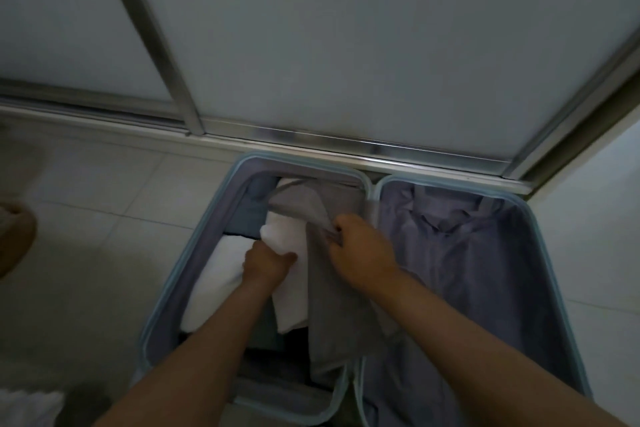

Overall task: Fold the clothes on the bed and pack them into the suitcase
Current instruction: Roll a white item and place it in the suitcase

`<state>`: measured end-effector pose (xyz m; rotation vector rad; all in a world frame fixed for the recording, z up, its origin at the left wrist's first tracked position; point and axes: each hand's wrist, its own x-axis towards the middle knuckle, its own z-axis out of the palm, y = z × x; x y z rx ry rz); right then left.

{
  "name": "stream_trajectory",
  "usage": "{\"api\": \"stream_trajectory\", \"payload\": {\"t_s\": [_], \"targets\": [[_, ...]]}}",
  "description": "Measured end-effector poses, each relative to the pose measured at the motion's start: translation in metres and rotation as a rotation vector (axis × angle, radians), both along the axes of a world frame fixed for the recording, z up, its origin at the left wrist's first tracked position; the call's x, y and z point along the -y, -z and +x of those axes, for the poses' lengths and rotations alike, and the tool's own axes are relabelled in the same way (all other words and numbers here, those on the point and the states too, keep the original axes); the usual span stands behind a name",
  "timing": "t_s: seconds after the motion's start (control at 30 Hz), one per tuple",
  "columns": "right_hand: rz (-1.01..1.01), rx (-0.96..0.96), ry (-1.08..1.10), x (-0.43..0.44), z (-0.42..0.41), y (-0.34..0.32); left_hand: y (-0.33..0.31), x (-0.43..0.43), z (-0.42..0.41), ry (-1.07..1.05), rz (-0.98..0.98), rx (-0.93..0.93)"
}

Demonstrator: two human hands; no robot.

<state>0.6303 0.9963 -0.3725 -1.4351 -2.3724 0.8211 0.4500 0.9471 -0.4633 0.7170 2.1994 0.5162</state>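
Left hand clenches white garment, right hand pinches grey garment; pale-blue suitcase open on tiled floor, sliding door behind.

Left hand fingertips buried in white cloth; suitcase near end cropped (bottom).

Left hand, right hand gripping clothes, suitcase

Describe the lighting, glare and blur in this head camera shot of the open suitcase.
Head view: dim and flat, no hard shadows; the light blue hard-shell suitcase looks murky inside; the white folded cloth is the brightest patch, its detail washed out; glare streaks along the silver metal door track; the grey fabric garment looks slightly soft; the wide lens slants the metal door frame.
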Motion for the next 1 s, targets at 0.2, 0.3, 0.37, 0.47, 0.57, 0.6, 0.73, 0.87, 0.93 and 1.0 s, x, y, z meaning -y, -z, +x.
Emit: {"api": "stream_trajectory", "payload": {"t_s": [0.2,0.3,0.37,0.47,0.57,0.6,0.73,0.87,0.93,1.0], "targets": [[-0.136,0.066,-0.024,0.003,-0.025,0.004,-0.016,0.009,-0.011,-0.155,0.244,0.265],[-0.219,0.05,-0.035,0.006,-0.057,-0.003,-0.044,0.035,-0.035,-0.186,0.444,0.159],[-0.295,0.039,-0.05,0.011,-0.09,-0.008,-0.068,0.057,-0.056,-0.28,0.515,0.003],[-0.512,-0.01,-0.128,0.028,-0.142,-0.016,-0.108,0.089,-0.084,-0.386,0.553,-0.245],[-0.671,0.039,-0.241,0.045,-0.17,-0.005,-0.138,0.107,-0.107,-0.42,0.634,-0.319],[-0.606,0.092,-0.269,0.047,-0.172,0.005,-0.145,0.111,-0.113,-0.411,0.659,-0.313],[-0.545,0.191,-0.279,0.059,-0.158,0.044,-0.161,0.115,-0.127,-0.326,0.753,-0.214],[-0.753,-0.297,-0.015,0.048,-0.146,0.02,-0.166,0.095,-0.123,-0.286,0.686,0.034],[-1.017,-0.659,0.146,0.028,-0.134,0.0,-0.162,0.079,-0.111,-0.278,0.658,0.229],[-1.134,-0.873,0.106,0.009,-0.111,-0.017,-0.157,0.059,-0.091,-0.269,0.649,0.379]]}}
